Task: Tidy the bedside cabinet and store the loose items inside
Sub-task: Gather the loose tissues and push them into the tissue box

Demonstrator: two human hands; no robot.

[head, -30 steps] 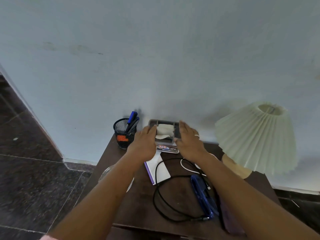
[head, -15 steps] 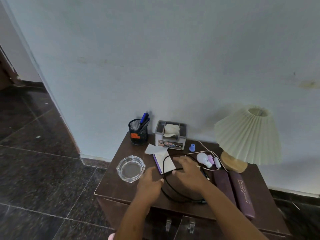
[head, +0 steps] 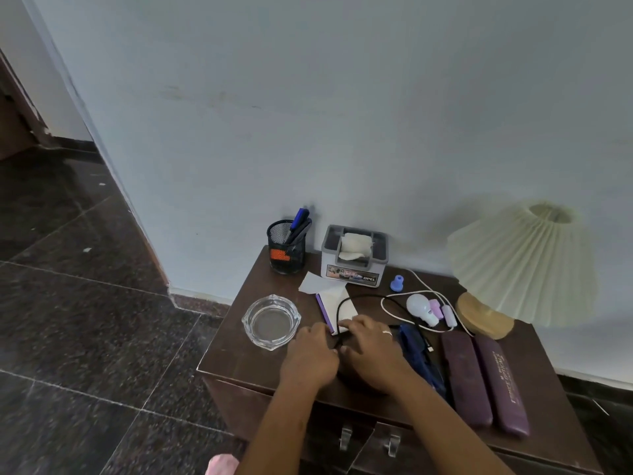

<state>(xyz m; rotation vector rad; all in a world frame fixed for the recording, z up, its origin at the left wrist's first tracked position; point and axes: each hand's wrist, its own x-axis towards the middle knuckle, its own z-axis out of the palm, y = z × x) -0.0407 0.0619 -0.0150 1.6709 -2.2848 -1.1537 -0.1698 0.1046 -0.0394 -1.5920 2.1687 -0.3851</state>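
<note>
A head-worn camera looks down at a dark wooden bedside cabinet point(head: 239, 354) against a pale wall, in the lower right of the frame. Both of the person's hands meet at the front middle of its surface, over a black cable point(head: 339, 305) that loops up across a white notepad point(head: 334, 298) with a purple edge. The right hand point(head: 371, 351) lies palm down, fingers fairly straight, resting on the cable's lower loop. The left hand point(head: 310, 358) sits just beside it with its fingers curled under; whether they actually pinch the cable is hidden, so I cannot tell. Left of the hands is a glass ashtray point(head: 271, 322). At the back stand a mesh pen holder point(head: 287, 250) and a grey tissue box point(head: 354, 257). To the right lie a small blue cap point(head: 396, 283), a white bulb on a white cord point(head: 419, 305), what looks like a blue case point(head: 416, 351), and two long purple cases point(head: 466, 378) side by side, with a pleated cream lamp point(head: 520, 265) at the far right. Two metal door handles point(head: 346, 438) show at the bottom edge, and the doors appear closed. The step in hand looks like gathering the black cable, and most loose items remain out, so the tidying seems to be at an early stage. Next, the cable likely needs coiling into a bundle and lifting clear of the notepad without dragging it, then a door opened to put it inside.
</note>
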